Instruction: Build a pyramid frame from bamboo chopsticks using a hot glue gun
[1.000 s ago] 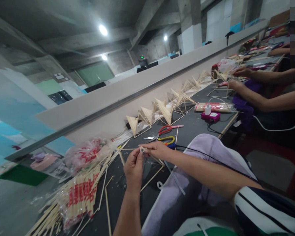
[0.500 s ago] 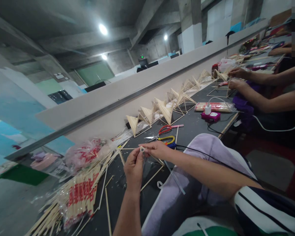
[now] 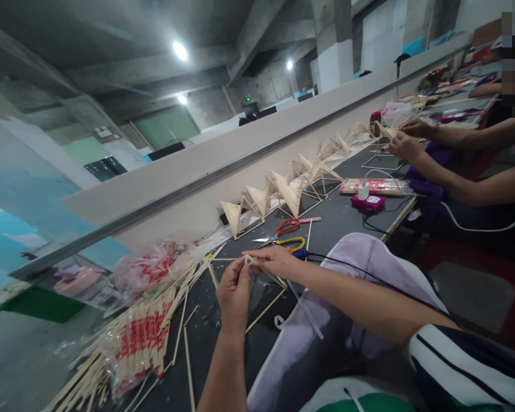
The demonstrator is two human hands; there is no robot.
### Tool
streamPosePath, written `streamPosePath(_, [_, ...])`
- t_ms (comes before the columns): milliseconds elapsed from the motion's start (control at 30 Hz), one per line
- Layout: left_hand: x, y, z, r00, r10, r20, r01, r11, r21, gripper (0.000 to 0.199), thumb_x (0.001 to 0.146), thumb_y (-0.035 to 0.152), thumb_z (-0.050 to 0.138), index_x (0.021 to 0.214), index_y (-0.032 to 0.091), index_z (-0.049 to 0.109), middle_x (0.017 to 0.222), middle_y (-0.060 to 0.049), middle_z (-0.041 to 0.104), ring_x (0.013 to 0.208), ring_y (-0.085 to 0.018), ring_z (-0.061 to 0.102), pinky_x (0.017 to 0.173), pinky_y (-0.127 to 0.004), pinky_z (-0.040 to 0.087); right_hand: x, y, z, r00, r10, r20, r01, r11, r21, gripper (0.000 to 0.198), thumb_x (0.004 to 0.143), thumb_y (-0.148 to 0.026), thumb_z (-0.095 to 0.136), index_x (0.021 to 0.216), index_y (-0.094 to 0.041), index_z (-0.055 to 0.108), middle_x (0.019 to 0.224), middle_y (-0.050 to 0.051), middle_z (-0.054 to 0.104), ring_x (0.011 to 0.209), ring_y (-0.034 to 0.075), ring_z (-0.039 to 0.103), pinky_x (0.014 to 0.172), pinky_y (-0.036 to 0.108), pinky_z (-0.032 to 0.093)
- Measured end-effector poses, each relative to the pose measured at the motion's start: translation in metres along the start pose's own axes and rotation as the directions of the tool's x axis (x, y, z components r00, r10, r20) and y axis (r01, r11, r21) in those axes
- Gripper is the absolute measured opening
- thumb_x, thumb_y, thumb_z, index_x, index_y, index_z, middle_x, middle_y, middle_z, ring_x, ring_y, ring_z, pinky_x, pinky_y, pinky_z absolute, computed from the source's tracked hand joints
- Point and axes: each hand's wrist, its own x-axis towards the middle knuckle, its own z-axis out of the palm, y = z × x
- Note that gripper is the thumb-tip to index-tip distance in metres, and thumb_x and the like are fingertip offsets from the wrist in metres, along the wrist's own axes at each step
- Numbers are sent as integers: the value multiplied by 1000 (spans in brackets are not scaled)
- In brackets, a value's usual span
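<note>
Left hand (image 3: 234, 286) grip was narrow, pinching a small pale piece (image 3: 248, 261) over the surface (image 3: 208, 343), near a stick frame (image 3: 265, 311). Right hand (image 3: 278, 261) met it at the fingertips; hold could not be told. Wrapped sticks (image 3: 139, 346) lay leftward.

Near left on the counter (image 3: 337, 213), wrapped sticks (image 3: 141, 343) among loose sticks (image 3: 79, 382); behind these, a plastic bag (image 3: 148, 269). Near centre, a stick frame (image 3: 265, 312); just beyond it, scissors (image 3: 280, 230). Behind, along the partition (image 3: 197, 163), a row of stick models (image 3: 288, 197) running far right. On the right, a small box (image 3: 369, 204) before a wrapped bundle (image 3: 351, 187).
</note>
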Motion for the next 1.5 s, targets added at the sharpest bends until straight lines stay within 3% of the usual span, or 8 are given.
streamPosePath(333, [1,1,-1,1000,31,2,-31,999,30,35,73,39,60,99,17,63,91,-7,67,85,-18,61,77,-31,48,-1,-4,0,1000,7,6,-7,999,42,42,78,-33,53,116,-16,58,81,3,66,64,11,55,63,25,44])
streamPosePath(833, [2,-2,-3,998,-3,66,1,999,32,32,77,36,56,103,18,60,97,-7,65,86,-19,62,78,-32,49,-4,-15,0,1000,-2,13,1,998,60,43,77,-35,54,114,-14,59,72,1,61,60,9,51,62,24,43])
streamPosePath(1233, [-1,1,-4,996,-46,79,50,997,-55,34,77,37,55,103,16,60,96,-8,65,84,-18,61,72,-29,49,-4,-8,3,1000,-11,21,8,990,142,45,77,-38,55,115,-14,59,65,0,58,58,10,49,59,25,43])
streamPosePath(1500, [-1,-3,-6,997,-10,79,15,998,-67,31,78,36,54,102,17,60,97,-8,65,86,-18,61,77,-31,48,-3,-4,4,998,-50,30,47,995,86,44,78,-42,54,114,-16,60,63,-1,56,58,10,49,59,25,43])
